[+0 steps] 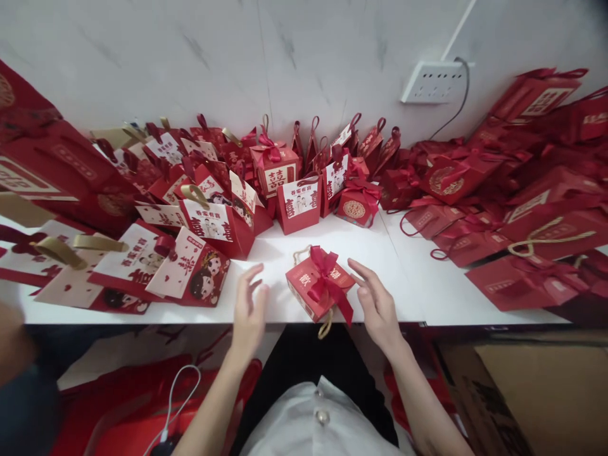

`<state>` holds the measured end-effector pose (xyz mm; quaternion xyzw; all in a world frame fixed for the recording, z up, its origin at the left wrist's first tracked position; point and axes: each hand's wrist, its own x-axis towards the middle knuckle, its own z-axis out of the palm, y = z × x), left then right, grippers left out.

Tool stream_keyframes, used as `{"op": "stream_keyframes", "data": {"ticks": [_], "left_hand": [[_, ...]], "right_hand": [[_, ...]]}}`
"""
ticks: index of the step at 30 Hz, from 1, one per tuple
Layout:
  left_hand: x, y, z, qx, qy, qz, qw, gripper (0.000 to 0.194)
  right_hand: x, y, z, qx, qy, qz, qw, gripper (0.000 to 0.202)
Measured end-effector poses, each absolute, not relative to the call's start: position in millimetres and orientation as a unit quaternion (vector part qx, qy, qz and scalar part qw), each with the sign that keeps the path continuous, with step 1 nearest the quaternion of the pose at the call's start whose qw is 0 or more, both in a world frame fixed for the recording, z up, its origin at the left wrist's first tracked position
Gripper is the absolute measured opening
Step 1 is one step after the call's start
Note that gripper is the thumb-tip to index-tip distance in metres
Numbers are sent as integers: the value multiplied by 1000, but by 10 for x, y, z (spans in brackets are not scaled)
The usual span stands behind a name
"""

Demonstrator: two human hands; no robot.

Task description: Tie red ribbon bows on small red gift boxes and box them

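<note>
A red gift box [317,284] with a glossy red ribbon bow [327,278] and twisted gold cord handles lies on the white table [403,278], near its front edge. To the left of the box, my left hand [249,307] hovers with its fingers apart and nothing in it. On the other side, close to the box's right corner, my right hand [377,307] is also open and empty, fingers stretched toward the box. Neither hand visibly touches the box.
Many red and white boxes [213,221] crowd the left and back. Red ribboned boxes [527,278] are piled at the right. A power strip [433,82] is on the wall. Another person's blurred arm [14,342] shows at the far left. A cardboard box [546,392] stands below the table.
</note>
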<state>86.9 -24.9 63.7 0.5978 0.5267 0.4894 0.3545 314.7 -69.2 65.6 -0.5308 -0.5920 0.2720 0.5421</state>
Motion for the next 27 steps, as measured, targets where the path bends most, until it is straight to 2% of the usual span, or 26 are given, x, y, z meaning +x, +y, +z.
{"op": "stream_keyframes", "data": {"ticks": [5, 7, 11, 13, 15, 17, 19, 21, 27], "left_hand": [[1098, -453, 640, 668, 424, 404, 459, 71], [1108, -389, 628, 626, 446, 432, 471, 65], [1028, -299, 687, 539, 525, 511, 415, 35], [983, -371, 747, 532, 548, 513, 393, 20], [953, -514, 797, 537, 558, 452, 442, 35], [945, -676, 827, 531, 558, 323, 549, 44], [964, -801, 840, 512, 543, 195, 636, 44], [1008, -863, 844, 496, 525, 127, 680, 42], [1151, -817, 858, 421, 471, 193, 751, 44]], "right_hand": [[3130, -814, 726, -568, -619, 255, 479, 35], [3153, -881, 745, -575, -596, 267, 492, 29], [3223, -904, 720, -618, -518, 294, 513, 28], [3244, -852, 692, -637, -481, 308, 518, 31], [3246, -776, 668, -641, -458, 343, 512, 37], [3233, -693, 651, -640, -448, 388, 490, 41], [3211, -618, 640, -627, -439, 433, 476, 42], [3187, -563, 637, -603, -422, 473, 484, 42], [3165, -549, 705, -509, -356, 570, 538, 43]]}}
